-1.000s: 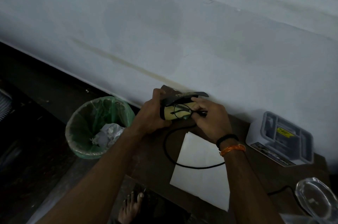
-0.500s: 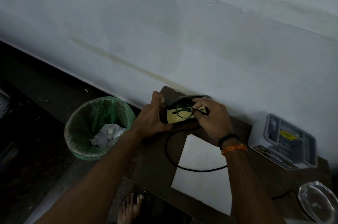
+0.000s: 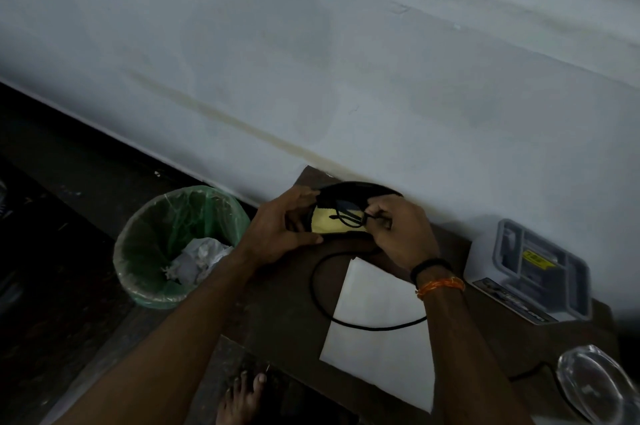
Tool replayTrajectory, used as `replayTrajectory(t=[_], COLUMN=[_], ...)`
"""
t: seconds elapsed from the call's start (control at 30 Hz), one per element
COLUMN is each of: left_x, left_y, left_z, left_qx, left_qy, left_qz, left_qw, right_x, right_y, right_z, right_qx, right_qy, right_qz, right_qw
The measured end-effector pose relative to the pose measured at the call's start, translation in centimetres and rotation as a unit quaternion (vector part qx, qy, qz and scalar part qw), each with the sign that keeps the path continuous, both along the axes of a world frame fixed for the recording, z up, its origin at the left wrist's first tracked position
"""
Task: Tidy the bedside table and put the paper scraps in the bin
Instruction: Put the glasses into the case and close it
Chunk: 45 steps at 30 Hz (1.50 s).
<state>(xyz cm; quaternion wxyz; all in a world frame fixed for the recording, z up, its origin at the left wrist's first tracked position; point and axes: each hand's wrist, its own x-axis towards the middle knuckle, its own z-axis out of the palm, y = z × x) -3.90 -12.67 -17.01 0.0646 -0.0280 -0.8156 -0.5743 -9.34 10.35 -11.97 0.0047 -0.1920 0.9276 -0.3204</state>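
At the far left corner of the dark brown bedside table (image 3: 284, 317), my left hand (image 3: 277, 234) grips an open black glasses case (image 3: 353, 189) with a yellow cloth lining (image 3: 323, 223). My right hand (image 3: 398, 230) holds a pair of thin black glasses (image 3: 348, 216) inside the case. A green-lined bin (image 3: 138, 272) stands on the floor left of the table, with crumpled paper scraps (image 3: 201, 260) in it. A white paper sheet (image 3: 381, 331) lies flat on the table below my hands.
A black cable (image 3: 318, 303) loops across the table and over the sheet. A white and grey box (image 3: 530, 272) sits at the right by the wall. A clear glass dish (image 3: 595, 383) is at the lower right corner. My bare foot (image 3: 242, 397) stands below the table's edge.
The case lid has swung further open and the glasses have sunk deeper onto the yellow lining. Both hands stay at the case.
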Motion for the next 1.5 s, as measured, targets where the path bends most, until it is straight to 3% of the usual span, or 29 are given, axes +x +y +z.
replayTrajectory(t=[0.2, 0.4, 0.73, 0.97, 1.07, 1.17, 1.5], left_x=[-0.2, -0.3, -0.5, -0.9, -1.2, -1.6, -1.7], left_y=[-0.1, -0.3, -0.4, -0.4, 0.1, 0.8, 0.8], left_z=[0.5, 0.6, 0.2, 0.1, 0.2, 0.3, 1.4], left_qx=[-0.035, -0.039, -0.05, -0.087, -0.107, -0.109, -0.089], left_qy=[-0.013, -0.036, -0.038, -0.048, -0.058, -0.065, -0.033], left_qz=[-0.014, -0.026, -0.028, -0.024, -0.013, 0.006, -0.013], left_qw=[0.999, 0.998, 0.998, 0.995, 0.992, 0.992, 0.995], right_x=[0.3, 0.8, 0.9, 1.2, 0.8, 0.8, 1.3], right_y=[-1.0, -1.6, -1.3, 1.4, 2.6, 3.3, 4.0], right_z=[-0.4, -1.9, -1.4, 0.4, 0.3, -0.4, -1.3], right_qx=[0.043, 0.079, 0.038, -0.065, -0.113, -0.139, -0.13], right_qy=[0.113, 0.088, 0.039, 0.148, 0.072, -0.022, -0.023], right_qz=[-0.041, -0.029, -0.016, -0.168, -0.214, -0.194, -0.166], right_qw=[0.992, 0.993, 0.998, 0.972, 0.968, 0.971, 0.977])
